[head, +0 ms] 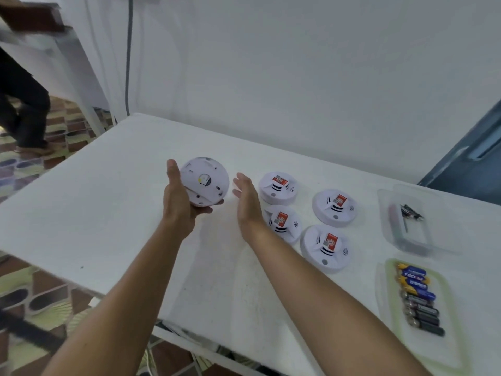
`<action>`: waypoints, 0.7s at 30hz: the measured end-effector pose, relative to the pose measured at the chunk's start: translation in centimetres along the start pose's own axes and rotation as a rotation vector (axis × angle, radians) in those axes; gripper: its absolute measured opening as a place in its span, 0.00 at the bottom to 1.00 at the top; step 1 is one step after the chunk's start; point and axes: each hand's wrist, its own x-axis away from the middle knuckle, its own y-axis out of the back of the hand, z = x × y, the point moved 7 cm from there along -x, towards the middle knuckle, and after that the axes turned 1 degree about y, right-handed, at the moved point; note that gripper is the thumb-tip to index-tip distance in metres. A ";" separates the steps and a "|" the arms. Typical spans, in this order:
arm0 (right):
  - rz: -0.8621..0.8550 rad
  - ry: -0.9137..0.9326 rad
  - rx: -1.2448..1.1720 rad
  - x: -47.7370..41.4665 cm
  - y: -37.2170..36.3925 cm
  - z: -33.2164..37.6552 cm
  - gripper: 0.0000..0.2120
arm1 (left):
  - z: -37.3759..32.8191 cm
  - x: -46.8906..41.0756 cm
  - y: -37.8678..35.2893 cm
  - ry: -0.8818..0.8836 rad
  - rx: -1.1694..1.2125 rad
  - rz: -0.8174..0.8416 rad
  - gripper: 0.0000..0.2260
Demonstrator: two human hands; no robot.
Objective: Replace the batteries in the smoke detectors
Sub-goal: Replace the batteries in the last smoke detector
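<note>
A smoke detector [204,184] is gripped by the left hand [177,202] above the bench [108,199], tilted on edge, underside turned to the camera, the fingers [218,202] largely hidden behind it. The right hand [246,202] is held spread just right of it, touching nothing. The far tray's [385,196] contents cannot be made out

A white table [108,213] stands against a white wall [298,63]. A grey cable [128,63] hangs down the wall behind the table's far left corner. Left of the table, legs [24,104] in dark trousers stand on patterned floor [40,289]. Right of the table is a blue panel [471,164].
</note>
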 end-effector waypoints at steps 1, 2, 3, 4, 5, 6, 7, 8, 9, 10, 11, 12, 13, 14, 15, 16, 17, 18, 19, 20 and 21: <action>0.028 -0.011 -0.057 0.2 0.2 0.3 0.25 | 0.0 0.6 -0.7 -0.030 -0.015 0.062 0.30; 0.058 -0.014 -0.082 0.4 0.4 0.6 0.24 | 0.0 0.8 -1.3 -0.063 -0.045 0.126 0.32; 0.082 -0.022 -0.116 0.6 0.7 0.8 0.24 | 0.2 1.1 -1.8 -0.079 -0.079 0.188 0.34; 0.095 -0.038 -0.153 0.7 1.1 0.9 0.26 | 0.3 1.3 -2.2 -0.087 -0.120 0.242 0.36; 0.121 -0.064 -0.202 1.1 1.4 0.9 0.27 | 0.4 1.4 -2.4 -0.099 -0.174 0.279 0.39; 0.150 -0.093 -0.240 1.4 1.8 0.8 0.28 | 0.4 1.6 -2.6 -0.127 -0.252 0.289 0.42; 0.185 -0.121 -0.287 1.7 1.9 0.7 0.28 | 0.2 1.7 -2.7 -0.169 -0.338 0.277 0.44; 0.216 -0.138 -0.325 1.9 2.1 0.6 0.27 | -0.1 1.9 -2.8 -0.220 -0.417 0.249 0.42; 0.236 -0.148 -0.369 2.4 2.4 0.7 0.26 | -0.6 2.3 -2.9 -0.267 -0.471 0.194 0.38; 0.252 -0.149 -0.409 2.6 2.7 0.8 0.25 | -1.1 2.6 -2.8 -0.307 -0.502 0.125 0.34; 0.270 -0.147 -0.460 2.8 3.1 1.0 0.24 | -1.4 3.0 -2.7 -0.333 -0.516 0.059 0.32; 0.306 -0.144 -0.507 3.0 3.3 1.2 0.23 | -1.6 3.2 -2.6 -0.341 -0.515 0.007 0.30; 0.341 -0.142 -0.558 3.2 3.5 1.6 0.23 | -1.6 3.4 -2.6 -0.341 -0.503 -0.027 0.28; 0.358 -0.147 -0.593 3.4 3.9 1.8 0.23 | -1.6 3.7 -2.8 -0.342 -0.497 -0.040 0.26; 0.354 -0.156 -0.613 3.5 4.4 1.9 0.24 | -1.5 3.8 -3.1 -0.348 -0.514 -0.036 0.23; 0.348 -0.160 -0.624 3.7 4.7 2.0 0.23 | -1.4 4.0 -3.6 -0.358 -0.549 -0.016 0.20; 0.350 -0.158 -0.636 3.9 5.0 2.2 0.23 | -1.3 4.1 -4.1 -0.371 -0.586 0.011 0.19; 0.355 -0.150 -0.641 4.0 5.2 2.3 0.24 | -1.3 4.4 -4.6 -0.390 -0.611 0.045 0.20; 0.355 -0.140 -0.634 4.0 5.4 2.3 0.26 | -1.2 4.9 -5.2 -0.420 -0.634 0.075 0.22; 0.348 -0.137 -0.636 4.1 5.6 2.3 0.27 | -1.2 5.3 -5.6 -0.461 -0.667 0.095 0.24; 0.337 -0.138 -0.646 4.2 5.8 2.3 0.28 | -1.1 5.9 -6.2 -0.500 -0.711 0.111 0.26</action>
